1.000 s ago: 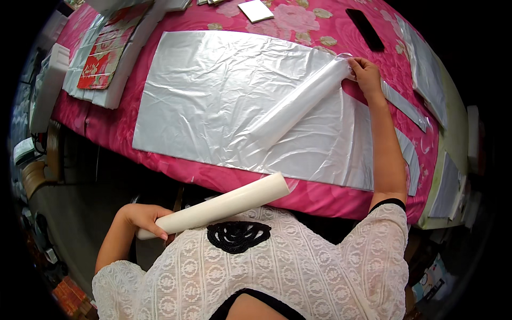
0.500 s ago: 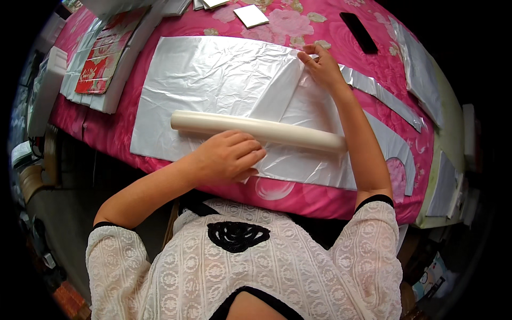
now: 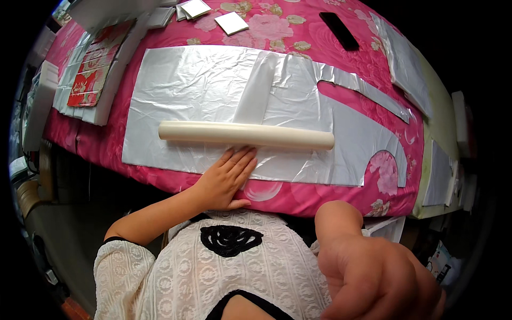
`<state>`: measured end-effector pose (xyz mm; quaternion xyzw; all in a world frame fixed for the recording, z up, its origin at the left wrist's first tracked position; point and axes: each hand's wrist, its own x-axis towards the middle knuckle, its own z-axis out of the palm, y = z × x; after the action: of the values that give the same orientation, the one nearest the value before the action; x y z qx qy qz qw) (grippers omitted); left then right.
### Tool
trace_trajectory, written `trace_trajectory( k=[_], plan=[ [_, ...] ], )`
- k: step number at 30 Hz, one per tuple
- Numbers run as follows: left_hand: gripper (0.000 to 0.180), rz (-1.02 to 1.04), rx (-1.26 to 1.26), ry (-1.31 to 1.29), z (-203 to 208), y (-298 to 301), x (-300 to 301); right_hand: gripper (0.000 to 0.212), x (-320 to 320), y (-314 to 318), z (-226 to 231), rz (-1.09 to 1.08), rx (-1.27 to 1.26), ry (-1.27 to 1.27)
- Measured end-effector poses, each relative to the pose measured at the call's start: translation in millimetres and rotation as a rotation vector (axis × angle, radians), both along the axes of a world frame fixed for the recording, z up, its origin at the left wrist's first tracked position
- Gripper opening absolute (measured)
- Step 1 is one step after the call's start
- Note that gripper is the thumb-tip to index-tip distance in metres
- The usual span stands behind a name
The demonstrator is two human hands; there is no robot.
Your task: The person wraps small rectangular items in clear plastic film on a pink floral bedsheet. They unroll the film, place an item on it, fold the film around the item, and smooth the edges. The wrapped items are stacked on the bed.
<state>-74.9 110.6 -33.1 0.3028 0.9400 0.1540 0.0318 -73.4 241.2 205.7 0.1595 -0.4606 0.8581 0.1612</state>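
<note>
Flat left hand at a cream roll on a silver sheet

The left hand [image 3: 223, 181] lies palm-down, fingers straight and close together, tips touching the near side of the cream roll [image 3: 246, 135]. The roll lies crosswise on the silver sheet [image 3: 192, 90], over a pink flowered cloth [image 3: 288, 32]. The right hand [image 3: 373, 272] looms close to the camera, blurred; I cannot tell how its fingers sit.

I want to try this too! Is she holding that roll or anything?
Nothing is gripped. Left hand lies flat, fingertips touching the cream roll; right hand is empty.
</note>
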Motion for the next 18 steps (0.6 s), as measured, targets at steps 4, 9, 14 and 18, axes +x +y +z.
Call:
trace_trajectory(
  k=[4, 9, 14, 18],
  plan=[
    [0.086, 0.018, 0.001, 0.006, 1, 5, 1, 0.018, -20, 32, -35, 0.365, -0.206, 0.489],
    [0.086, 0.025, -0.001, 0.019, 2, 7, 0, 0.011, -39, 55, -37, 0.546, -0.041, 0.677],
    [0.087, 0.068, -0.036, 0.05, -8, 8, 8, 0.018, -66, 52, -85, 0.501, 0.389, 0.631],
    [0.087, 0.095, 0.011, 0.042, -1, 18, 10, 0.047, -101, 50, -167, 0.195, 1.237, 0.527]
  ],
)
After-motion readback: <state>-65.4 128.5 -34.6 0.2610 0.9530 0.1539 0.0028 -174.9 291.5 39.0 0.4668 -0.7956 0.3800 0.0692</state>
